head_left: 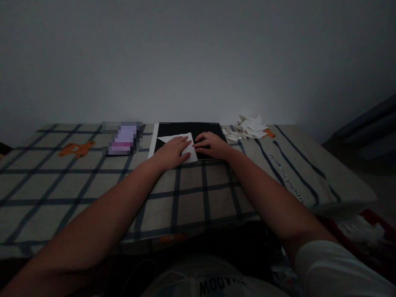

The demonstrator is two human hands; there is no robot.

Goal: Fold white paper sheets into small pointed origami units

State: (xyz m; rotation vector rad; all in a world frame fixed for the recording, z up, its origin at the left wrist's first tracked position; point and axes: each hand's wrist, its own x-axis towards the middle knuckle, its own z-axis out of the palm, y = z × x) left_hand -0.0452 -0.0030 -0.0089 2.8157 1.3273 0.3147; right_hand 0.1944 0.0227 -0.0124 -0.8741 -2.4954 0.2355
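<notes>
A white sheet of paper (191,152), pointed at its left end, lies on a black board (188,127) with a white strip along its left side. Across the paper rests my left hand (173,152), fingers stretched out and pressing it flat. My right hand (213,145) is at the paper's right edge, its fingers apart and slightly bent, fingertips touching or nearly touching that edge. Nothing shows between the right fingers. Part of the paper is hidden under my left hand.
A checked cloth (192,198) covers the table. Crumpled or folded white paper pieces (250,127) are piled right of the board. To the left lies a blurred, purple phone-like object (123,138). A grey wall (198,62) stands behind the table.
</notes>
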